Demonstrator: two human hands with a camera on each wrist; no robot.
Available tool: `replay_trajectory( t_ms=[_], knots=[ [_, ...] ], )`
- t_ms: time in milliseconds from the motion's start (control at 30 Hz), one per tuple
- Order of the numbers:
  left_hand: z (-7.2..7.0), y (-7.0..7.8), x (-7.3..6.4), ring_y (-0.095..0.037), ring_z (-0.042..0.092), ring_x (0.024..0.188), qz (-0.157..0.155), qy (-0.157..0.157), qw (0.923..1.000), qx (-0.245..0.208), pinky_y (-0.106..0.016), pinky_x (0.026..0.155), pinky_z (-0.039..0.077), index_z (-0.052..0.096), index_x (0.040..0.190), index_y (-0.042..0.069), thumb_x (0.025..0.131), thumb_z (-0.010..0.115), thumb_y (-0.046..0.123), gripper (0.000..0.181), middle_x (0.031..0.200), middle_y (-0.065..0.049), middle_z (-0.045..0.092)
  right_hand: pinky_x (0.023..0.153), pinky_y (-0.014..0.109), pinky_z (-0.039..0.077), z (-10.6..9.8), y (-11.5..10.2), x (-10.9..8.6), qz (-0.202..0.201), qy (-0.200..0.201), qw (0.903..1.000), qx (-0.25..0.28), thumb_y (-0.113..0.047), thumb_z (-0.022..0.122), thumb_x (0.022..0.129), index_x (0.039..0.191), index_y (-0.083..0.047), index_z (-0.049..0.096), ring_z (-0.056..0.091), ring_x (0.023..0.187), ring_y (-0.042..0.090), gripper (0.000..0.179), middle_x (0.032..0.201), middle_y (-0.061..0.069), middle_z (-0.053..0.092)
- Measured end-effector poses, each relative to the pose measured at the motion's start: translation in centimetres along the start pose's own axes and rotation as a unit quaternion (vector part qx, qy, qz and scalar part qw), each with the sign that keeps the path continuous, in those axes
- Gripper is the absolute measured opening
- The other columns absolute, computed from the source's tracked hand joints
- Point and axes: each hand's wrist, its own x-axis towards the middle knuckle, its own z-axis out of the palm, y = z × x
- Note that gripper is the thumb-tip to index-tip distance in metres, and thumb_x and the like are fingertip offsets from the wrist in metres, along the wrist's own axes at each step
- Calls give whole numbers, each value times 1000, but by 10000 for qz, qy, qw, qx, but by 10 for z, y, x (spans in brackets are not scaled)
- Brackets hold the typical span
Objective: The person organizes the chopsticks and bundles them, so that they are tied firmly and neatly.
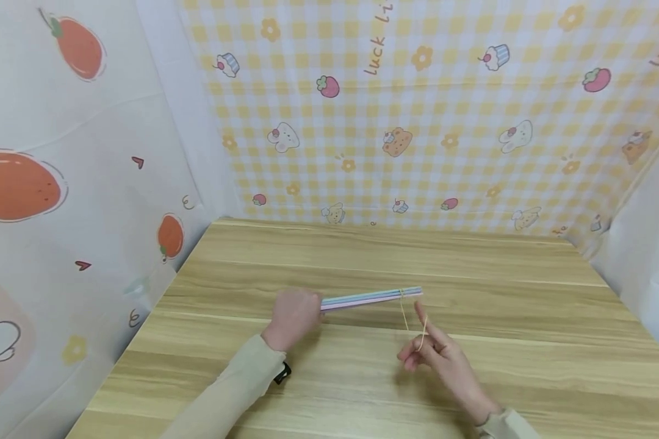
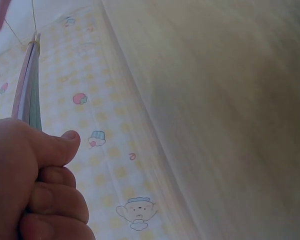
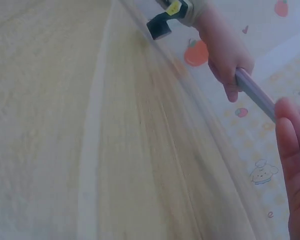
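A bundle of slim pastel sticks (image 1: pixel 362 299), blue-green, lilac and pink, is gripped at one end by my left hand (image 1: pixel 295 314), knuckles up in the head view. In the left wrist view the thumb and curled fingers wrap the sticks (image 2: pixel 27 95); whether they are pencils or straws I cannot tell. A thin yellowish rubber band (image 1: pixel 403 312) circles the bundle near its free end. My right hand (image 1: pixel 445 360) holds the band's stretched loop on its fingers, index finger extended toward the stick ends. In the right wrist view its fingers (image 3: pixel 292 150) hide the bundle's far end.
Both hands work above a wood-grain table (image 1: pixel 335 384). A yellow checked cloth (image 1: pixel 445 110) hangs behind the table's back edge, and a white printed cloth (image 1: pixel 115 201) hangs on the left. A black strap (image 1: pixel 282 372) shows at the left wrist.
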Motion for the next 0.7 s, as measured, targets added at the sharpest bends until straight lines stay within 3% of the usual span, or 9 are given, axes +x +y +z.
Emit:
replay_trajectory(
  t_ms=[133,267,333,400,533,600,700],
  knots=[
    [-3,3,1,-5,22,42,-135,-2,9999,-92,-20,32,22,64,67,13,73,77,24,18,47,7,45,69,24,55,-1,1,6,354,394,9956,772,-3,29,103,150,-8,-9,67,76,10,61,89,-1,70],
    [-5,5,0,-5,22,42,-280,54,9995,-169,-20,32,21,63,67,12,72,76,19,15,47,7,42,72,21,54,-3,0,11,688,583,9857,1426,-14,26,105,148,3,-9,66,77,8,57,89,-2,71],
    [-6,5,0,-5,22,42,-275,220,9993,-133,-20,31,21,61,65,12,70,76,17,17,46,7,41,72,21,54,-5,-1,13,761,651,9791,1772,-19,25,106,148,7,2,67,77,8,55,90,-2,72],
    [-5,5,-1,-5,20,42,-193,425,9989,-63,-20,31,20,58,63,13,69,76,16,19,45,7,40,72,21,54,-8,-2,15,804,691,9689,2238,-21,24,106,147,4,23,67,78,8,48,90,0,72],
    [-4,4,-1,-3,17,42,104,730,9971,166,-19,32,17,56,61,13,68,78,18,24,45,8,40,73,22,55,-16,-3,17,937,567,9412,3195,-25,21,106,122,-6,58,69,79,11,45,91,5,73],
    [-4,4,-1,-3,16,43,247,767,9965,241,-18,33,16,55,61,13,68,78,19,25,45,8,40,74,22,55,-21,-4,18,1035,438,9315,3461,-27,19,105,114,-6,62,69,80,12,48,91,7,73],
    [-4,3,-1,-3,16,43,380,763,9960,265,-18,34,16,53,61,14,69,78,19,27,46,8,41,75,23,55,-28,-6,19,1292,243,9247,3573,-30,20,105,110,-6,63,69,82,13,50,92,7,73]
  ],
)
